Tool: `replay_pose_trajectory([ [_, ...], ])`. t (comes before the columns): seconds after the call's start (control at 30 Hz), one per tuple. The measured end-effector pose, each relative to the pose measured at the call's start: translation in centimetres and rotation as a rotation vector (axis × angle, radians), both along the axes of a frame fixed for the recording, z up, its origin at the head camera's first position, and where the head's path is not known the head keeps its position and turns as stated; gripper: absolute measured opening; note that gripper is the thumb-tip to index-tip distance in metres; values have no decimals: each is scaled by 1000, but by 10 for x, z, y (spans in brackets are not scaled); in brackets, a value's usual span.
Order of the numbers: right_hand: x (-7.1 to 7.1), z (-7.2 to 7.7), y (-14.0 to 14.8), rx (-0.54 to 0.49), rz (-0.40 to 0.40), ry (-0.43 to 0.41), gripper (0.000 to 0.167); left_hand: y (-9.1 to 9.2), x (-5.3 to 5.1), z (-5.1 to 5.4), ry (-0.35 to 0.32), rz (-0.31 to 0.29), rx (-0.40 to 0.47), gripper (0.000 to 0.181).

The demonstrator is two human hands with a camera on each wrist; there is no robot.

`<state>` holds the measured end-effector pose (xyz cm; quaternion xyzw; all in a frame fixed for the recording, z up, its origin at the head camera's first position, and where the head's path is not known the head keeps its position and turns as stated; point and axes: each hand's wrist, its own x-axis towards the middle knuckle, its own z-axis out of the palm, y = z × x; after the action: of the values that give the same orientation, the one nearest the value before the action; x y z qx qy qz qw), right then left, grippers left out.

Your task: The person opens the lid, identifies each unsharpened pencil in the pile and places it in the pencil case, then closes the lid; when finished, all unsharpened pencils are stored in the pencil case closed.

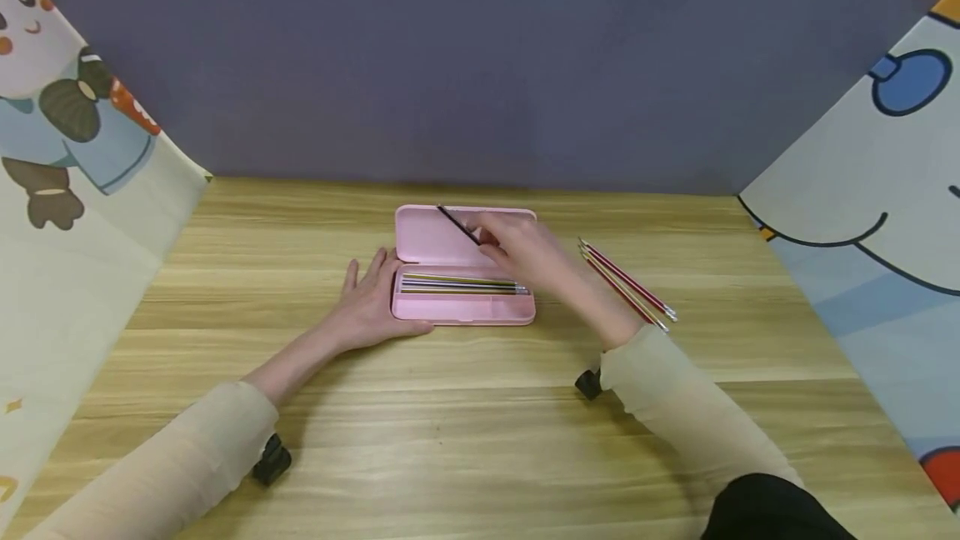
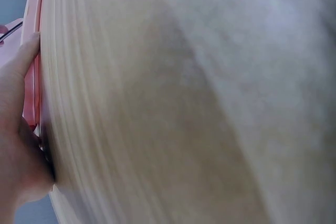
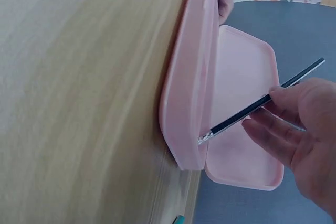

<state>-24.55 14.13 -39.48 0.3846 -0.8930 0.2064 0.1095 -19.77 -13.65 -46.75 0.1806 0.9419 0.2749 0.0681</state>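
Note:
A pink pencil case (image 1: 450,311) lies with its lid (image 1: 418,236) folded back. Several striped pencils (image 1: 457,284) lie lengthwise in its long compartment. My left hand (image 1: 366,308) rests at the case's left end, fingers spread and straight, its thumb along the front wall. Between thumb and fingers, my right hand (image 1: 521,248) pinches a black pencil (image 3: 241,113) above the case. The pencil slants, and its silver end points down by the case's right end in the right wrist view; whether it touches the case, I cannot tell.
Several red and yellow striped pencils (image 1: 626,282) lie loose on the wooden table (image 1: 435,432), right of the case and near my right forearm. A dark panel (image 1: 480,65) stands behind the table, with cartoon-printed panels at both sides.

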Motion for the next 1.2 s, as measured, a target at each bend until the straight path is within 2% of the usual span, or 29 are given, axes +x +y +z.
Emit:
replay_pose_trajectory([
  [0.1,0,-5,-5,46,13,78,17,0,1,2,-2,0,-5,108],
  [0.2,2,-6,-9,117,-7,73,18,0,0,2,-5,-1,-5,109],
  [0.33,6,-7,-19,230,-44,24,20,-1,0,1,-12,0,-3,110],
  [0.47,9,-10,-25,333,-73,34,14,-1,0,1,-13,-2,-4,110],
  [0.6,11,-15,-28,390,-74,51,6,0,0,1,-13,-1,-8,112],
  [0.73,12,-19,-29,401,-69,61,3,0,0,2,-13,3,-11,113],
  [1.2,11,-26,-25,404,-101,43,15,0,-2,-1,-2,-6,-9,110],
])
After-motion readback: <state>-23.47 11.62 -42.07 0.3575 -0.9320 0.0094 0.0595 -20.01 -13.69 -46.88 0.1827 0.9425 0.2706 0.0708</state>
